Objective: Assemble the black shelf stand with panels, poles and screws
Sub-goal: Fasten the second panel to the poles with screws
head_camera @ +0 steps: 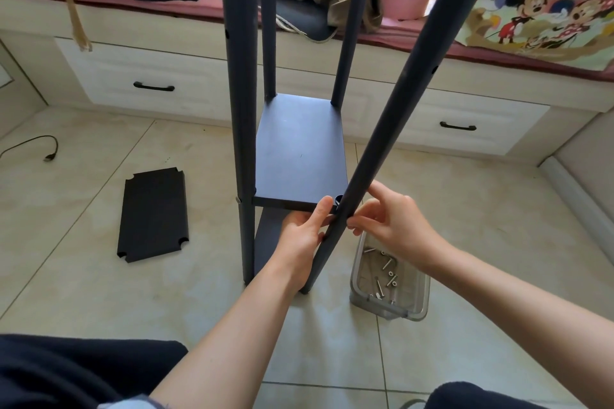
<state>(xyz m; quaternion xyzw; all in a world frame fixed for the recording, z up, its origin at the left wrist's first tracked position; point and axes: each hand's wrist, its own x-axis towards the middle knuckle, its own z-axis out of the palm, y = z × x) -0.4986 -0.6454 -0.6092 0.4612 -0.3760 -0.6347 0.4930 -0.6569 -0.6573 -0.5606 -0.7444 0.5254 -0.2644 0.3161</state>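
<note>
While the left hand (300, 236) grips the panel (299, 156), the tilted pole (392, 109) crosses beside it.

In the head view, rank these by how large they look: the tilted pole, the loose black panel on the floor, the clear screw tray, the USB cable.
1. Tilted pole, longest, though its top nears the camera.
2. Loose black panel.
3. Clear screw tray, partly hidden by the right hand.
4. USB cable, smallest; it runs off the frame edge.

Both hands (300, 236) (387, 219) hold the tilted pole (392, 109) against the panel (299, 153).
</note>
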